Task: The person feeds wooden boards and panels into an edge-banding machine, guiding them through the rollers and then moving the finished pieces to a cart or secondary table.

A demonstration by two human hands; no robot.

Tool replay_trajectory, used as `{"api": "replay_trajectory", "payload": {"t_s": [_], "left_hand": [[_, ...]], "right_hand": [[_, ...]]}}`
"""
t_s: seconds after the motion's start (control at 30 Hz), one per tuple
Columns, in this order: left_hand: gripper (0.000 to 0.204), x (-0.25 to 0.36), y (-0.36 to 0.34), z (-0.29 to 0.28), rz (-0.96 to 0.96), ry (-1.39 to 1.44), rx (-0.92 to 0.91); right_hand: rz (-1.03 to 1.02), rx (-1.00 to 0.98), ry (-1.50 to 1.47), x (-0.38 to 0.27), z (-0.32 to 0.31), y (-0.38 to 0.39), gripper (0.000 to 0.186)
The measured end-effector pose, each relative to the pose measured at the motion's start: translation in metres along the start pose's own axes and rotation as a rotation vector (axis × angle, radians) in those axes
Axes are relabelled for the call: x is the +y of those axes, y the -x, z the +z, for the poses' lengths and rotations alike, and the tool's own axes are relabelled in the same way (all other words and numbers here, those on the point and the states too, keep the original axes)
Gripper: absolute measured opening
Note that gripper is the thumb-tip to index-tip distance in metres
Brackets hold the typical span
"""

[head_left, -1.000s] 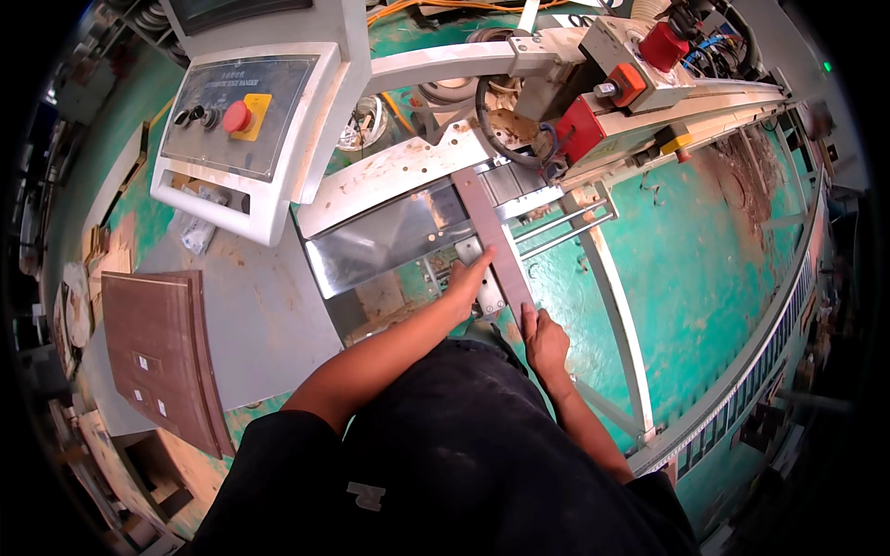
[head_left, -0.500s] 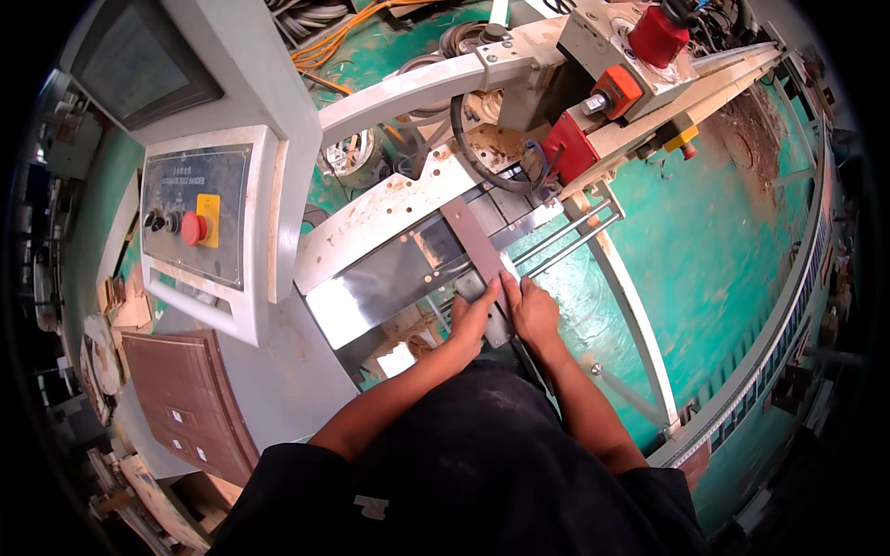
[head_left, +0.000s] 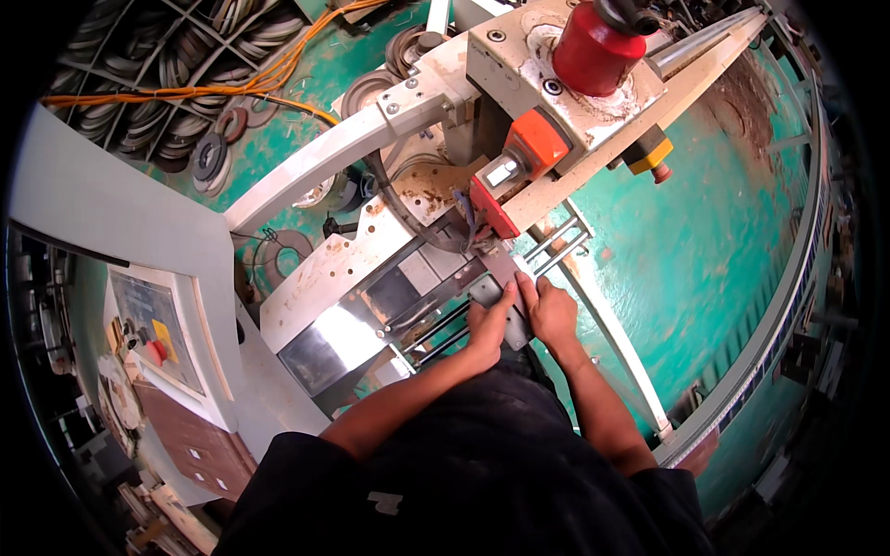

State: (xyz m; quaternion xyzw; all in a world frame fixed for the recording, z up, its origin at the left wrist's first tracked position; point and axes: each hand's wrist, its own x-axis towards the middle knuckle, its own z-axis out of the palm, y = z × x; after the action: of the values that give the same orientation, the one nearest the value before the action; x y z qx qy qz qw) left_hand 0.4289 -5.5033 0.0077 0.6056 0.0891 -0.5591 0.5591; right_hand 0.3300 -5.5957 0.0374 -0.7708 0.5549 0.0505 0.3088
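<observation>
Vs. 0.5 s ago, less of brown strip [head_left: 503,267] shows ahead of the hands; view shifted too, so exact travel n/a. Strip loc.: by grey plate [head_left: 483,294], near end at hands, far end close to red guard [head_left: 491,209]; guard contact can't be confirmed. L hand [head_left: 487,331] & R hand [head_left: 554,315] side by side, digits on near end; pinch vs. press can't be told, undersides hidden. Judged: strip now nearer machine head's [head_left: 505,69] working zone.
</observation>
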Motion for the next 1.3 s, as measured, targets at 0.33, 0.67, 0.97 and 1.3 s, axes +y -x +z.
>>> {"api": "replay_trajectory", "payload": {"t_s": [0.33, 0.67, 0.97, 1.3], "left_hand": [[0.044, -0.012, -0.05, 0.097, 0.163, 0.046, -0.063], [0.067, -0.037, -0.056, 0.011, 0.085, -0.001, 0.027], [0.035, -0.017, 0.112, -0.254, 0.838, -0.162, 0.706], [0.047, -0.047, 0.291, -0.785, 0.382, -0.032, 2.018]], "right_hand": [[-0.062, 0.138, 0.022, 0.06, -0.053, -0.059, 0.071], [-0.524, 0.672, -0.055, 0.023, -0.058, -0.026, 0.037], [-0.512, -0.003, -0.337, -0.006, 0.078, 0.088, 0.051], [-0.29, 0.019, 0.036, -0.063, 0.099, 0.134, 0.059]]}}
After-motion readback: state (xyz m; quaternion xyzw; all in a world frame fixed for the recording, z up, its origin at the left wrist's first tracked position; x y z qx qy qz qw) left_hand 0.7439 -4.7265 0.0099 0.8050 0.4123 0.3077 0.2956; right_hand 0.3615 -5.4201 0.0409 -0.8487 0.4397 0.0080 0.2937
